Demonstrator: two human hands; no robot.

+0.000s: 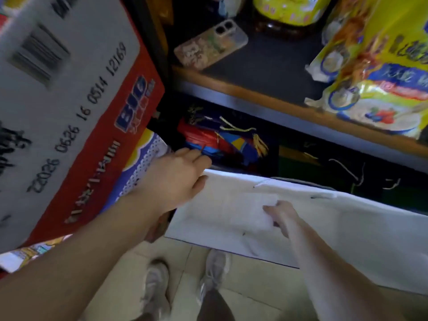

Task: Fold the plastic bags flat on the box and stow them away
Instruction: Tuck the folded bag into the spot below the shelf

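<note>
Your folded white plastic bag (252, 214) is in your right hand (281, 215), held low in front of the open space under the shelf, and it lies against a large white sheet-like surface (347, 228) that spreads toward the right edge of the view — the two whites blur together, so where the bag ends is hard to tell. Your right fingers (269, 208) are curled and pinch the bag's near edge. Your left hand (176, 177) reaches forward at the upper left corner of that white surface; its thumb lies along the edge and its fingers (196, 156) point into the dark compartment, but whether they grip the corner or only rest on it you cannot tell from here. Just beyond those fingers, inside the compartment, sits a bundle of red, blue and yellow bags (222, 140) with yellow cord handles. To your left, a big red and white cardboard box (69, 100) with a barcode and printed digits fills the upper corner, tilted in view. Above the compartment runs a dark shelf with a wooden front edge (254, 93) — on it a phone (210, 46) lies face down, a jar with a yellow label (287, 12) stands behind, and yellow food packets (379, 72) lean at the right. Below, your two grey shoes (185, 283) stand on the pale tiled floor (250, 295).
</note>
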